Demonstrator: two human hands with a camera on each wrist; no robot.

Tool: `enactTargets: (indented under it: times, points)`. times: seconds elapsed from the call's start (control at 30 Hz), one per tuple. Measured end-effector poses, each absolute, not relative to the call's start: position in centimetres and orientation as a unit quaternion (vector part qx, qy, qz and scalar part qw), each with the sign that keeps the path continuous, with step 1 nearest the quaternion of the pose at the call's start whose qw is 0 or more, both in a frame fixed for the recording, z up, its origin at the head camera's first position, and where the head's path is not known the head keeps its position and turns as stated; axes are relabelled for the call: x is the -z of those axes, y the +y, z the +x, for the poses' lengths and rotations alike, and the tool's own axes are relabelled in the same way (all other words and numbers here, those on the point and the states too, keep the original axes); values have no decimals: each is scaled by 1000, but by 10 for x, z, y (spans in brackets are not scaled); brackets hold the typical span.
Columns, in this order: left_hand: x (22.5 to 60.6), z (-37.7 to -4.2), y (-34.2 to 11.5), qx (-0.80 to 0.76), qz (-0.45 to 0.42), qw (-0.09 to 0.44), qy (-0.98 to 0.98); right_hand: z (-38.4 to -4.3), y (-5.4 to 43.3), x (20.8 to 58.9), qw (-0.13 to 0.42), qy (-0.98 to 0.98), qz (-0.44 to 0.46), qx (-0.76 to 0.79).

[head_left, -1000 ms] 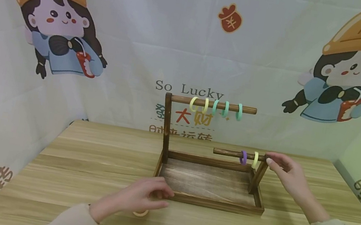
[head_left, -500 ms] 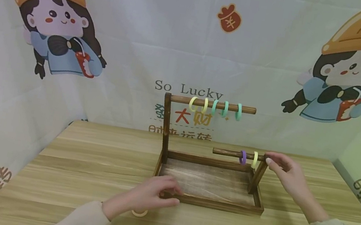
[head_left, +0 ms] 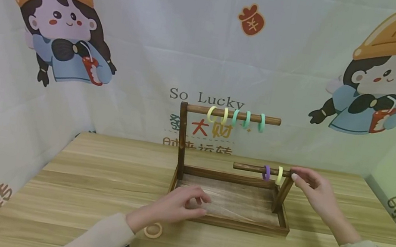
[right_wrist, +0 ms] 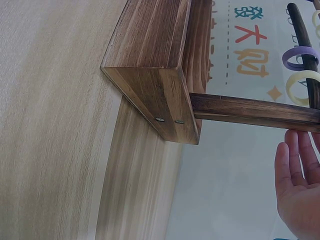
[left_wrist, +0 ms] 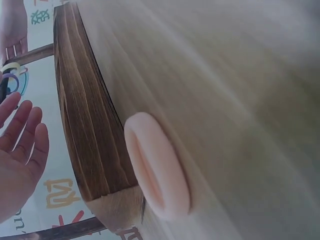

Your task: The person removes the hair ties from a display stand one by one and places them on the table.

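A dark wooden ring stand [head_left: 236,223] has a tray base, a tall post at the left and a short post at the right. My right hand [head_left: 317,194] holds the top of the short post between thumb and fingers; the right wrist view shows straight fingers [right_wrist: 296,150] against its outer side. Over the tray's front left part hovers my left hand [head_left: 178,205], fingers loosely bent, nothing in its grasp. A peach ring [left_wrist: 175,185] lies flat on the table, close to my left wrist in the head view. A purple ring [head_left: 266,173] and a pale yellow ring [head_left: 279,175] hang on the lower peg.
On the upper peg [head_left: 196,109] hang pale yellow rings [head_left: 225,116] and green rings [head_left: 262,123]. The wood-grain table [head_left: 96,167] meets a printed cloth backdrop [head_left: 156,46] at the back and sides.
My left hand has moved right and forward from beside the tray's front left corner to over the tray, uncovering more of the peach ring. The right hand has kept its place.
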State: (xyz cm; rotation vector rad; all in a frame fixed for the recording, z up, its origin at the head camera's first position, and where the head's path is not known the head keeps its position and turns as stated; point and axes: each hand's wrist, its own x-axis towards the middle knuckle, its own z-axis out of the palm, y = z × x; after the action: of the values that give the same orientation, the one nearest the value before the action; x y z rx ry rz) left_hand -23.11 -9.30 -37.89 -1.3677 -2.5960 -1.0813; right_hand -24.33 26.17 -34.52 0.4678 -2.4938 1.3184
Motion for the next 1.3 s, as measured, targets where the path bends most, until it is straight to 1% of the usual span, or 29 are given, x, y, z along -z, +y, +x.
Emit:
enactTargets:
  times: [0.2, 0.9, 1.3]
  points:
    - [381, -236, -88, 364, -421, -6, -831, -243, 262, 346, 139, -863, 163, -458]
    - [384, -253, -68, 407, -363, -7, -838, -244, 263, 346, 131, -865, 155, -458]
    - [376, -265, -54, 427, -329, -12, -842, -243, 262, 345, 130, -868, 154, -453]
